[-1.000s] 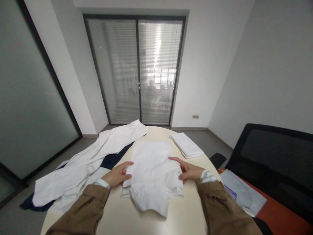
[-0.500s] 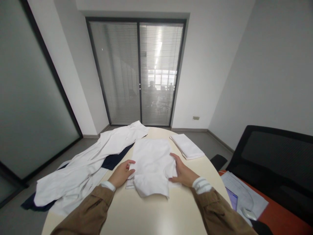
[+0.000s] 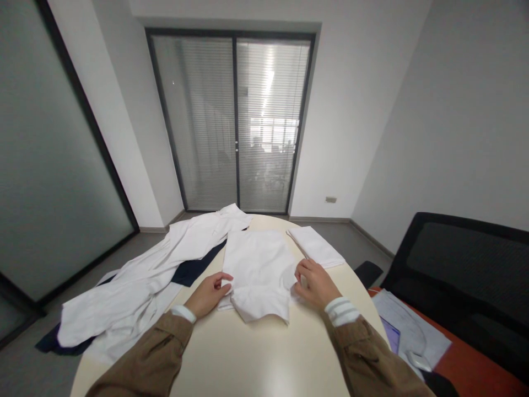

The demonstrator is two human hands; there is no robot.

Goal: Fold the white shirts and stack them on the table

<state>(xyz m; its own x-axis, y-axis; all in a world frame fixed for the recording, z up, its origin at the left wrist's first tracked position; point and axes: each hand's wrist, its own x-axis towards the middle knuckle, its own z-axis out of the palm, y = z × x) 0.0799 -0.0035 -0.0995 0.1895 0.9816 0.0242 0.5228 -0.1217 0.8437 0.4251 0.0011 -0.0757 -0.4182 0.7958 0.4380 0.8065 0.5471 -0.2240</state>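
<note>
A white garment (image 3: pixel 260 270), partly folded, lies on the cream round table (image 3: pixel 264 358) between my hands, its lower flap loose and wavy at the near edge. My left hand (image 3: pixel 210 292) is at the garment's left edge, thumb and forefinger apart with a small gap between them. At the right edge, my right hand (image 3: pixel 316 282) has its fingers curled in near the cloth; whether fabric is pinched between them is hidden. A folded white cloth (image 3: pixel 316 246) rests just beyond my right hand.
White garments (image 3: pixel 152 281) with dark blue fabric (image 3: pixel 198 264) spread along the table's left side, partly hanging over. A black mesh chair (image 3: pixel 458 275) stands at the right, beside a red surface with papers (image 3: pixel 413 325), a phone (image 3: pixel 389 334) and a white mouse (image 3: pixel 419 361).
My right hand has curled its fingers in and shifted slightly right. The garment's near flap has moved a little away from me and right. My left hand has barely moved.
</note>
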